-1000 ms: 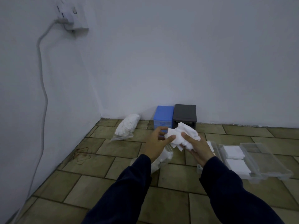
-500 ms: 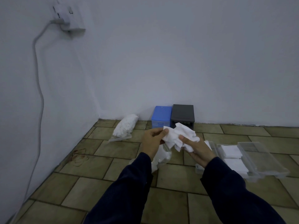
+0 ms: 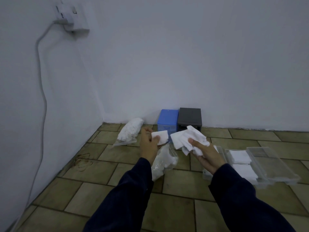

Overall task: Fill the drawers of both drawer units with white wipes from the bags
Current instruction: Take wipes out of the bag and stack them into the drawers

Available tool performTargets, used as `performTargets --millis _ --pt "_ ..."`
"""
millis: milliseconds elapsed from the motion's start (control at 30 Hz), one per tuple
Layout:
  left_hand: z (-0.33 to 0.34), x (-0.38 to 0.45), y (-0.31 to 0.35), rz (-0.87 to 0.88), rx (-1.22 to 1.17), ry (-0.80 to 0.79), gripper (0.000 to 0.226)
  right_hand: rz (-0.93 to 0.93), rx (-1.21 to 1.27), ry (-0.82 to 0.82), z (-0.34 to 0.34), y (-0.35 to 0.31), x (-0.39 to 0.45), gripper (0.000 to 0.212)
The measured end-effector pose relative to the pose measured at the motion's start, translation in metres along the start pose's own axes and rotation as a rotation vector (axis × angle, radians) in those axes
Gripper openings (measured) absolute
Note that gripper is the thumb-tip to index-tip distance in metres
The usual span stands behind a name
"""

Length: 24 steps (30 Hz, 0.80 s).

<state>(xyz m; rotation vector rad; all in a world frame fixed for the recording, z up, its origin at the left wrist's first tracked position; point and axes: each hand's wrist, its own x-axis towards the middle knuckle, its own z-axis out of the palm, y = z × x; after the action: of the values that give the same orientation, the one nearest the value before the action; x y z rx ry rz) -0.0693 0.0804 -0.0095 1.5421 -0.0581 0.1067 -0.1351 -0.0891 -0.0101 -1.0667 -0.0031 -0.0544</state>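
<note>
My left hand (image 3: 148,144) pinches a single folded white wipe (image 3: 161,136) between thumb and fingers. A bunch of crumpled white wipes (image 3: 187,139) is gripped by my right hand (image 3: 207,154), a short gap away from the single one. Under my hands lies a clear bag of wipes (image 3: 163,162) on the floor; a second bag of wipes (image 3: 130,131) lies near the corner. The blue drawer unit (image 3: 168,120) and the dark grey drawer unit (image 3: 189,118) stand against the wall. At the right lie clear drawers: one drawer (image 3: 240,162) holds flat wipes, another drawer (image 3: 270,163) looks empty.
The floor is olive tile (image 3: 100,195). White walls meet in a corner at the left. A white cable (image 3: 41,91) hangs down the left wall from a socket (image 3: 71,15). Another small clear drawer (image 3: 206,174) peeks out under my right wrist.
My hands have drawn apart: the left has pulled one wipe off the bunch, which stays in the right hand. The view has tilted slightly.
</note>
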Motion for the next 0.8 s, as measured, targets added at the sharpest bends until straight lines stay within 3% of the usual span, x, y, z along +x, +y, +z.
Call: performTargets --millis 167,333,500,800 --pt "0.0000 -0.0063 0.0001 0.073 0.089 -0.126 0.042 0.006 -0.053 -0.041 0.0010 0.0017 0.0006 0.031" --pt "-0.0022 -0.0052 0.0000 -0.002 0.050 -0.262 0.015 0.016 -0.145 -0.066 -0.0026 0.0020 0.0020 0.041" --pt "-0.0060 -0.0060 -0.0010 0.044 0.090 -0.264 0.023 0.011 -0.182 -0.068 -0.0053 0.0008 0.0066 0.050" --pt "-0.0026 -0.0100 0.0011 -0.043 -0.025 -0.411 0.036 -0.004 -0.105 0.005 0.0037 0.0048 0.0084 0.033"
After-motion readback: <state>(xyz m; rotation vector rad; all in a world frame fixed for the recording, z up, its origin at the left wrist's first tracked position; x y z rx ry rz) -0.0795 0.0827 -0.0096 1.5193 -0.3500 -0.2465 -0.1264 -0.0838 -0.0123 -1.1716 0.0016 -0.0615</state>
